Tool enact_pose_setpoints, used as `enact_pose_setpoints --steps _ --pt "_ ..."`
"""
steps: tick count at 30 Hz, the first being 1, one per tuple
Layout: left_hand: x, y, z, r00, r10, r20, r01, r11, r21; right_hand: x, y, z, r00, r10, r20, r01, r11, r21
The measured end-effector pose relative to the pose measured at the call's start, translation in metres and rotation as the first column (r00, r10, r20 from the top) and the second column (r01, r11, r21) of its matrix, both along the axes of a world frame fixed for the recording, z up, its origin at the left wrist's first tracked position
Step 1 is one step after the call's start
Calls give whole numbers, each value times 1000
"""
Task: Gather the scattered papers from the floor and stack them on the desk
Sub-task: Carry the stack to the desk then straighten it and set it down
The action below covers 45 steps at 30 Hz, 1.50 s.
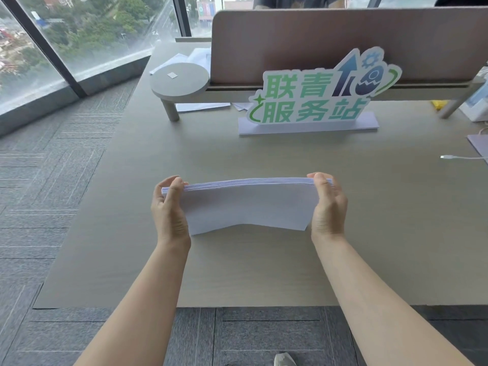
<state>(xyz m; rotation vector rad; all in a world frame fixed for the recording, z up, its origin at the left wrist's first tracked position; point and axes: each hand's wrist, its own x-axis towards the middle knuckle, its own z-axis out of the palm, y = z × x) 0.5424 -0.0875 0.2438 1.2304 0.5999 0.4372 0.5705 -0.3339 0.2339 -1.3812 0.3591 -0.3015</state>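
A stack of white papers [248, 204] stands on its long edge on the beige desk [237, 273], upright and slightly bowed along the bottom. My left hand [170, 207] grips the stack's left end, and my right hand [328, 204] grips its right end, thumbs over the top edge. The grey carpet floor [52, 180] in view shows no loose sheets.
A green-lettered sign [314, 99] stands on a white base behind the stack. A low shelf with a round end [179, 80] and a brown divider panel [343, 40] run along the back. More papers [200, 107] lie under the shelf. A white cable [459, 157] lies at right.
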Motion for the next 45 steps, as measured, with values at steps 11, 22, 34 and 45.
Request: enact_pose_setpoints --steps 11,22,34,45 --pt "-17 4 -13 966 -260 -13 260 962 85 -15 -15 -21 966 258 -18 -258 966 -19" --pt "-17 8 -22 966 -240 -97 250 961 113 -23 -13 -29 983 163 -85 -171 980 -97" --pt "-31 9 -51 927 -263 -265 319 927 196 -41 -14 -57 928 223 -300 -305 915 -264" --pt "-52 22 -51 951 -134 -280 131 991 -30 -26 18 -12 953 171 -248 -155 984 83"
